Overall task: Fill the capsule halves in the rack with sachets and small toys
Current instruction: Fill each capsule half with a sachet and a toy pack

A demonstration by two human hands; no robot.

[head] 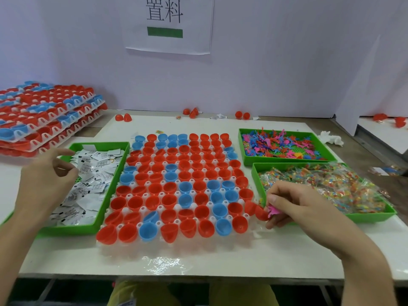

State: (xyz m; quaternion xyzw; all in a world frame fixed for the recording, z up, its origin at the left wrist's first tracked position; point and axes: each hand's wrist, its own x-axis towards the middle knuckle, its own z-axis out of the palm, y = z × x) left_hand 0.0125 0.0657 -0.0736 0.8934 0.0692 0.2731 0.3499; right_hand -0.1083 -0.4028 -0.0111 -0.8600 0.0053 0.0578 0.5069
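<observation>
You are pinching a pink toy (273, 211) in your right hand (295, 204) at the rack's (158, 223) four o'clock edge; drop it squarely into the red capsule half (261, 214) beside it while your left hand (47, 173), loosely curled and seemingly empty, is hovering over the sachets (88, 173).

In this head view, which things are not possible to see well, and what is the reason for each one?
Head view only:
Print on the white sachets: too small, blurred.
Pink toy: mostly covered by the right hand's fingers, shape unclear.
Stack of racks: cut off by the left edge.
Far capsule halves: own rims hide their bottoms.
Clear packets in the near right tray: contents too small to name.
</observation>
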